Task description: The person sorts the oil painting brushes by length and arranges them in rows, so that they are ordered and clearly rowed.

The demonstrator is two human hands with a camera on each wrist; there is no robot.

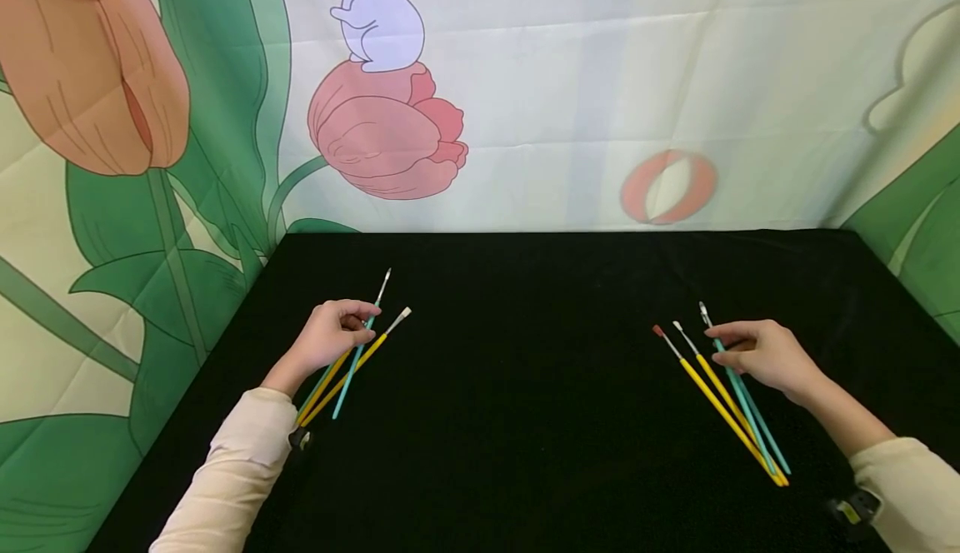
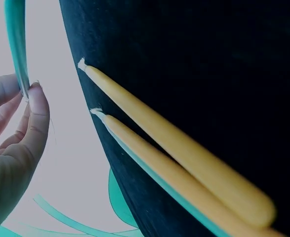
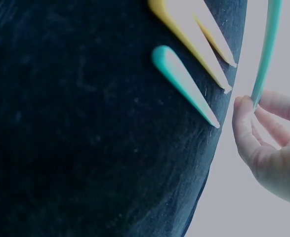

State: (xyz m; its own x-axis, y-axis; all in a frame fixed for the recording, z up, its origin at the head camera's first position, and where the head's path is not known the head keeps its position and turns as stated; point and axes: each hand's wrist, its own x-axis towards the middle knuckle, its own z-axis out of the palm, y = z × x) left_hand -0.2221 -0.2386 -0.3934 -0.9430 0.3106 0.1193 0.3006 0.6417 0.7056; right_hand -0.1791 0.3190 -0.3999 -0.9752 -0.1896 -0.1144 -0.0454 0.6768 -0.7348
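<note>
In the head view my left hand (image 1: pixel 330 335) pinches a teal paintbrush (image 1: pixel 342 396) between thumb and fingertips, its bristles pointing away. Below this hand, a yellow paintbrush (image 1: pixel 372 350) with pale bristles lies on the black cloth, beside another yellow handle and a teal handle partly hidden by the hand. On the right, my right hand (image 1: pixel 767 357) pinches a second teal paintbrush (image 1: pixel 752 420) near its metal collar. Next to it lie a red-tipped yellow paintbrush (image 1: pixel 722 412), a white-tipped yellow paintbrush (image 1: pixel 717 386) and another teal paintbrush (image 1: pixel 770 436), whose tip is hidden.
A black cloth (image 1: pixel 517 386) covers the table, with the two brush groups far apart on it. Behind the table's back edge hangs a printed curtain (image 1: pixel 540 120) with tulips and a white animal; it continues down the left side.
</note>
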